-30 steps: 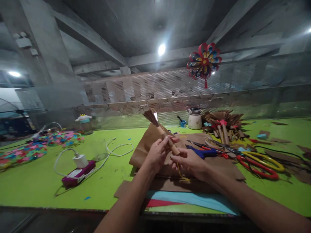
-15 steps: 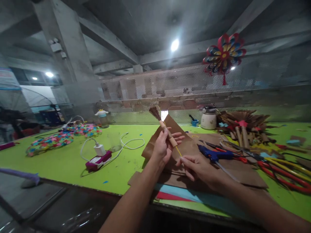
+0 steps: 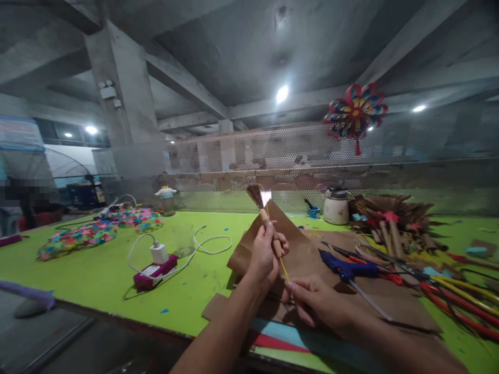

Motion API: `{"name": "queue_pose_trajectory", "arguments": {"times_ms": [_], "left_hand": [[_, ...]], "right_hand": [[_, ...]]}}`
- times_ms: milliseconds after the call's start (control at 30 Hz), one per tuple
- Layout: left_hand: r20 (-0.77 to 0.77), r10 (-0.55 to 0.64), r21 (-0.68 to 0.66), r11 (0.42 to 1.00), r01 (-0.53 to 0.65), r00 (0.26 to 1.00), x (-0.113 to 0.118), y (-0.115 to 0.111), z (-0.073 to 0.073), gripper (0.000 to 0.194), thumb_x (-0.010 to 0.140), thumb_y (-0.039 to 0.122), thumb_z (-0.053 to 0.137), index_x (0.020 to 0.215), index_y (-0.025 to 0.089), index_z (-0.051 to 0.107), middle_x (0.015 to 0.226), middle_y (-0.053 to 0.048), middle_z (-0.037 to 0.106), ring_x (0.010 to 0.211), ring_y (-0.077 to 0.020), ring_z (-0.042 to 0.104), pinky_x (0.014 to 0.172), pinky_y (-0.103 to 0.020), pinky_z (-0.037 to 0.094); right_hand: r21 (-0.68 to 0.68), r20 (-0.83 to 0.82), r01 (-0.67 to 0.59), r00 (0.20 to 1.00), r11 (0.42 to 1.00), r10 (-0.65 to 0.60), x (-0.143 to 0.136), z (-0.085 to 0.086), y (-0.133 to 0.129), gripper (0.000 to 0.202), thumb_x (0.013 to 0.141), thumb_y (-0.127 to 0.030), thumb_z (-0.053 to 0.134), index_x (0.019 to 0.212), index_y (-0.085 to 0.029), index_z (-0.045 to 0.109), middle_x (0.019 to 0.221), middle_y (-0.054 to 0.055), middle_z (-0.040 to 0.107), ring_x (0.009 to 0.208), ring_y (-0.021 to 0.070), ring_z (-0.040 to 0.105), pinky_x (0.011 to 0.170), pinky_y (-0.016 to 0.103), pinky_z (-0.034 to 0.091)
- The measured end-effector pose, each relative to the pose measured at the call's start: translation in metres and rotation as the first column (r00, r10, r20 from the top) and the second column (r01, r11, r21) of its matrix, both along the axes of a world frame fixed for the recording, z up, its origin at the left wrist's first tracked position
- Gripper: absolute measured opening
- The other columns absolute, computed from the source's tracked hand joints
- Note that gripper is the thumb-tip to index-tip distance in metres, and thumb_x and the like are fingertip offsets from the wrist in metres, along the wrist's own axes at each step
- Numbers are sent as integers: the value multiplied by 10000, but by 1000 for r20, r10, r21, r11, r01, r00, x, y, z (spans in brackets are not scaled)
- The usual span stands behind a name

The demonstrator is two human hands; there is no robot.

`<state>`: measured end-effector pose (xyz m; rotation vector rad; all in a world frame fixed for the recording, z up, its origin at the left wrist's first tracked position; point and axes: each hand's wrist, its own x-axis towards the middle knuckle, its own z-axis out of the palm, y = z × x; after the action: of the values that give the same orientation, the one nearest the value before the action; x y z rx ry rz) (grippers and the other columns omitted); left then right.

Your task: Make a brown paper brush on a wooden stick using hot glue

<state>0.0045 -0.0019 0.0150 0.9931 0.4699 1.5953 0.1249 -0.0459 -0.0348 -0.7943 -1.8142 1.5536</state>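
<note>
My left hand (image 3: 267,252) is wrapped round a small brown paper broom (image 3: 276,246), a rolled tube with a fringed end (image 3: 255,195) pointing up and away to the left. A thin yellow cord (image 3: 284,270) runs out of the tube's lower end, and a bit of yellow also shows by the fringe. Thumb and fingers of my right hand (image 3: 306,296) pinch the cord's lower end. Below both hands lies a sheet of brown paper (image 3: 288,223), partly hidden by them.
A blue glue gun (image 3: 346,266) and red-handled scissors (image 3: 460,306) lie at right. Behind them are several finished brown paper brooms (image 3: 392,228) and a jar (image 3: 336,205). At left are a purple power strip (image 3: 156,272), a white cable (image 3: 212,252) and colourful star-covered pieces (image 3: 86,236).
The view has tilted upward, so the table sits lower in the picture. My left fingers, spread before, have curled round the tube. My right hand still pinches the yellow cord.
</note>
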Motion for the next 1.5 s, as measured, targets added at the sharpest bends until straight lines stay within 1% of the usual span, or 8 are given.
{"name": "queue_pose_trajectory", "arguments": {"times_ms": [367,667,833,1000,1067,1233,1367,1500], "left_hand": [[-48,76,-3,997,-77,996,6,-2,-2,359,765,488,550,929,194,426,533,60,473,376,-59,412,369,-160,245],[-57,179,4,984,-179,982,-8,10,-6,346,754,446,580,947,180,474,518,47,505,389,-70,446,363,-151,284],[12,215,-23,976,-215,977,-32,5,15,236,813,330,538,968,158,490,552,13,556,429,-66,480,406,-141,360],[-57,275,-35,960,-277,960,-81,-16,36,176,856,282,481,961,141,488,568,-20,592,422,-71,505,378,-127,366],[-112,317,-76,942,-326,942,-106,-27,35,145,864,274,471,906,135,481,584,-38,608,434,-76,527,357,-116,361],[-326,262,-281,891,-357,908,-162,-46,12,153,858,281,481,932,147,475,791,-128,671,617,-154,652,398,-154,453],[-502,192,-333,857,-393,844,-188,-51,-10,274,753,343,619,926,144,543,795,-98,659,639,-184,653,491,-250,515],[-724,179,-244,837,-490,667,-199,-51,-15,390,629,487,679,750,119,628,675,-60,640,589,-172,597,499,-251,467]], "right_hand": [[-4,-14,-105,994,994,105,-3,-5,3,500,814,-579,412,767,-114,589,325,-79,407,272,40,235,347,184,151],[100,316,-275,920,956,231,17,25,-16,444,850,-501,411,882,-125,643,429,-57,458,354,50,347,409,159,289],[166,389,-215,911,962,136,16,29,-28,422,883,-435,353,910,-132,645,451,-48,488,381,61,385,431,159,320],[302,546,-470,798,830,253,26,51,-60,287,840,-318,456,919,-151,676,662,1,628,519,74,500,485,157,359],[398,533,-452,822,798,200,35,61,-63,271,819,-324,500,973,-181,670,818,21,669,671,106,568,574,169,405],[595,374,-70,906,801,-199,38,60,-17,320,857,-332,425,984,-150,656,954,71,677,852,172,602,742,261,453],[773,373,-39,835,633,-404,9,49,32,297,839,-284,452,992,-128,652,1002,92,667,909,185,589,802,274,439],[809,389,-42,786,587,-480,-40,46,61,375,831,-328,475,1099,-98,600,1138,145,602,1037,234,521,872,318,389]]}}
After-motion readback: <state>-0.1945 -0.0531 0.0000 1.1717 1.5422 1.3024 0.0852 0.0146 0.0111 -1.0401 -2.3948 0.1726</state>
